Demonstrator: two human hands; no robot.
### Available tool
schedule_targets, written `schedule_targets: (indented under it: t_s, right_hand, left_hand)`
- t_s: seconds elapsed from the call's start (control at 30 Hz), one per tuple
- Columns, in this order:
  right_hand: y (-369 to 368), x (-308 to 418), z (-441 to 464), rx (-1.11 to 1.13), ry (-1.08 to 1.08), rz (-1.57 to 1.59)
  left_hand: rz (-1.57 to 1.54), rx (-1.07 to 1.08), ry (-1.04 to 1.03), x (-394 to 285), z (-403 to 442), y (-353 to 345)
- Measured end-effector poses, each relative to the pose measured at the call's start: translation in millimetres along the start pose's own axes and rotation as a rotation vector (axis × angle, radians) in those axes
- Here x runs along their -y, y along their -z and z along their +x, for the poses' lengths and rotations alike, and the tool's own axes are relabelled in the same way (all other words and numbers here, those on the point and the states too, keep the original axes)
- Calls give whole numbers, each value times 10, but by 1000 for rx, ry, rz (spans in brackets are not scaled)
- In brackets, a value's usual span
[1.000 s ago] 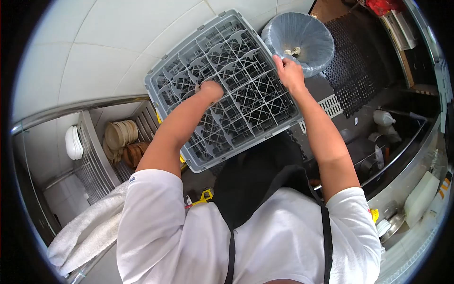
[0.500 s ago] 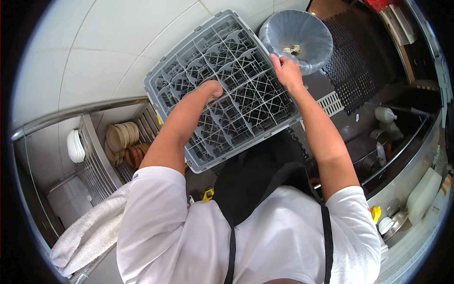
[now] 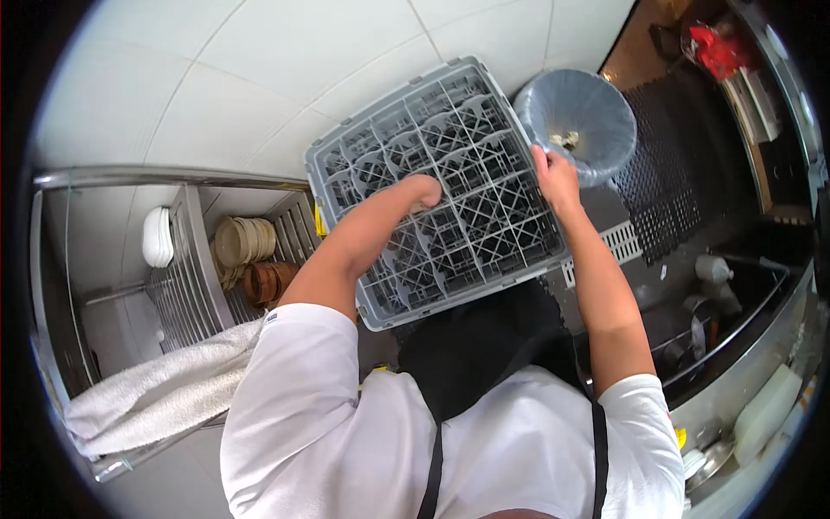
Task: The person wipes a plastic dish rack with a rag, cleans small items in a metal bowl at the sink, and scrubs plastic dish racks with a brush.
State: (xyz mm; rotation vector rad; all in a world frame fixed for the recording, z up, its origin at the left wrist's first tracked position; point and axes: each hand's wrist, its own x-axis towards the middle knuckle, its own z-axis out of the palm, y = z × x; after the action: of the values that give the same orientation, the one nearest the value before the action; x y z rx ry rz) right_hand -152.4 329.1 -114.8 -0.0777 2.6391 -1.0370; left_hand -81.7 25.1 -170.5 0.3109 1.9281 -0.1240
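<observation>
A grey plastic dishwasher glass rack, divided into many square compartments, is tilted in front of me against the tiled wall. On its upper right rim sits my right hand, closed round the edge with the thumb stretched along it. My left hand reaches into the compartments near the middle of the rack. Its fingers are bent down and hidden, and whether they hold anything does not show. No glasses can be made out in the rack.
Behind the rack's right side stands a bin with a clear liner and some scraps. At left, a metal shelf holds white bowls, stacked beige dishes and brown bowls. A white towel hangs over its front bar.
The whole scene sits lower and further right as my view has shifted. Both hands keep their places on the rack.
</observation>
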Motion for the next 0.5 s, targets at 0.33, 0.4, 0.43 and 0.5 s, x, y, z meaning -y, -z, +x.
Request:
schedule_targets:
  t_s: [0.33, 0.4, 0.43, 0.5]
  right_hand:
    - [-47, -13, -4, -26, 23, -59]
    - [-46, -5, 17, -45, 38, -73]
    - [-43, 2, 15, -56, 45, -80]
    - [-46, -18, -24, -65, 54, -88]
  left_hand:
    - [-108, -16, 118, -133, -51, -35]
    - [-100, -122, 115, -124, 37, -70]
    - [-170, -205, 170, -141, 68, -87]
    - [-89, -75, 85, -41, 216, -80]
